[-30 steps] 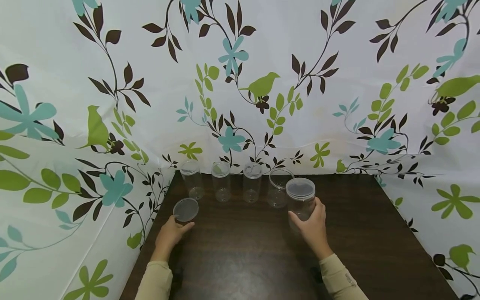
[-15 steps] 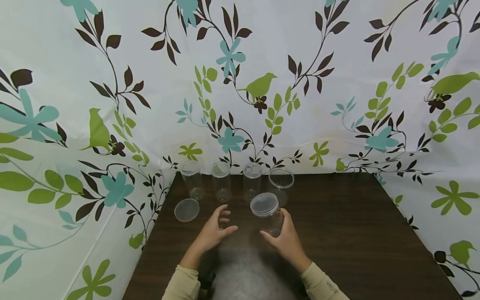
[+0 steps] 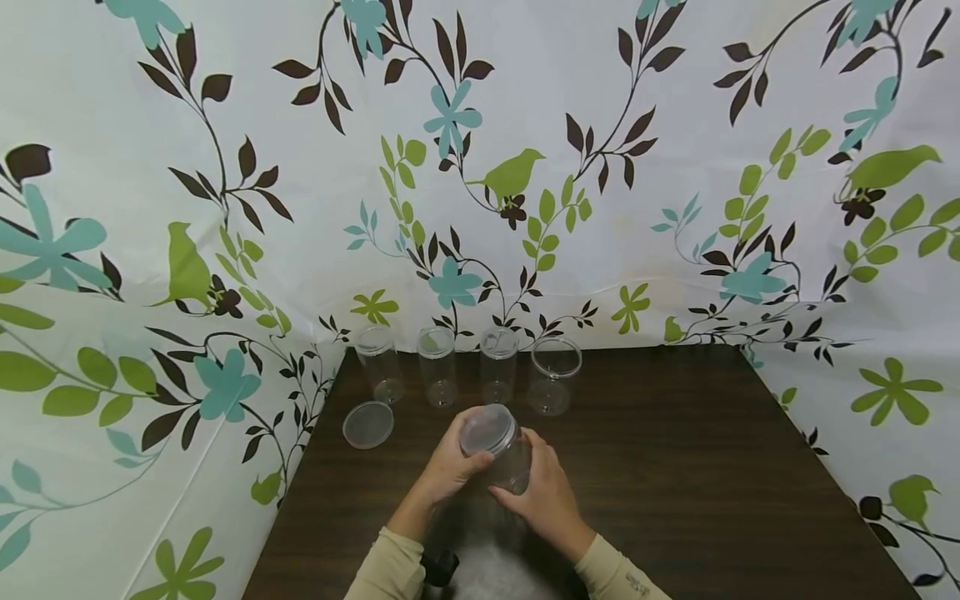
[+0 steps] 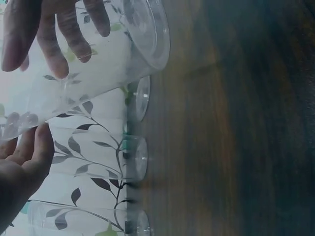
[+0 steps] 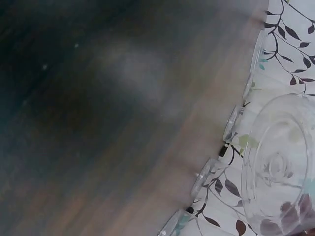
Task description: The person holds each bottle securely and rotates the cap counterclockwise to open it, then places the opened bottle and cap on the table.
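A clear plastic jar [image 3: 513,467] with a frosted screw lid [image 3: 487,429] is held tilted between both hands, above the table. My left hand [image 3: 448,467] grips the lid end, thumb on the near side of the lid. My right hand [image 3: 546,492] holds the jar's body lower down, fingers curled round its far side. In the left wrist view the jar [image 4: 113,54] lies across the upper left, with fingers on both sides of it. The right wrist view shows the jar's round base [image 5: 278,169] large at the right edge.
Along the back table edge stand three lidded clear jars, the left jar [image 3: 381,371], middle jar [image 3: 438,371] and right jar [image 3: 498,371]. Beside them is an open-topped jar [image 3: 551,387]. A loose lid [image 3: 368,425] lies on the dark wooden table [image 3: 675,483]. Patterned cloth [image 3: 480,167] hangs behind.
The right hand has brought the jar leftward and toward the body, tilting it. The left hand has let go of the loose lid, moved right and taken hold of the jar's lid.
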A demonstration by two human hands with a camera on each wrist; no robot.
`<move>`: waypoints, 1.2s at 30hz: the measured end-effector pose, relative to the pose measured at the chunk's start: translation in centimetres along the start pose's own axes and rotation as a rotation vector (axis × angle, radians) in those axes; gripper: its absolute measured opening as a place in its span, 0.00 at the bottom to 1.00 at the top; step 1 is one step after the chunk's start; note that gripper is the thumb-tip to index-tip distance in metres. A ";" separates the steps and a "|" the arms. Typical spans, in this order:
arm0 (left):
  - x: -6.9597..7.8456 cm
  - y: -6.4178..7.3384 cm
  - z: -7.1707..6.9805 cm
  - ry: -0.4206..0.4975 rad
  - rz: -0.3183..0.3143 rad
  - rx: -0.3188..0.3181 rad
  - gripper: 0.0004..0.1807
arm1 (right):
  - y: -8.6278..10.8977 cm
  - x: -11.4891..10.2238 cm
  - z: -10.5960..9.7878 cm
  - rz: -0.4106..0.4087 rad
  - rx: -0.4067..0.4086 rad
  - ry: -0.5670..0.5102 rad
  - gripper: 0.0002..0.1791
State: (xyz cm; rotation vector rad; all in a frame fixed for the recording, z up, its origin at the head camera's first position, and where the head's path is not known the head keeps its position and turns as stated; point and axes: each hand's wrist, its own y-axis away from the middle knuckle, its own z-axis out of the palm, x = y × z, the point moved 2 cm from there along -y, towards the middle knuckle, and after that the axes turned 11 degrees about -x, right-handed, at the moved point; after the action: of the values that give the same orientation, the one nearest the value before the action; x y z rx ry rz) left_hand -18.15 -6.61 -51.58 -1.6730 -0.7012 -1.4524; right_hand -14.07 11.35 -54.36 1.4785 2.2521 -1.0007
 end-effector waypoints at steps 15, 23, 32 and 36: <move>0.4 0.6 0.0 -0.092 -0.038 0.103 0.40 | -0.2 -0.3 0.4 -0.015 -0.080 -0.133 0.56; 0.4 0.8 -0.2 -0.184 -0.054 0.090 0.38 | -0.4 0.0 0.2 0.038 -0.185 -0.233 0.57; 0.4 0.9 -0.5 -0.168 -0.043 0.036 0.38 | -0.7 0.5 -0.1 0.000 -0.266 -0.303 0.58; 0.2 0.9 -0.6 -0.123 -0.018 0.021 0.40 | -0.8 0.7 -0.1 -0.012 -0.299 -0.328 0.58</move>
State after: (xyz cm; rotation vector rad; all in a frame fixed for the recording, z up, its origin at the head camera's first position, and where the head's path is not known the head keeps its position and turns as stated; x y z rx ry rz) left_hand -17.66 -7.62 -51.55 -1.7550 -0.7985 -1.3585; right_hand -15.10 11.70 -54.40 1.0899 2.0665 -0.7978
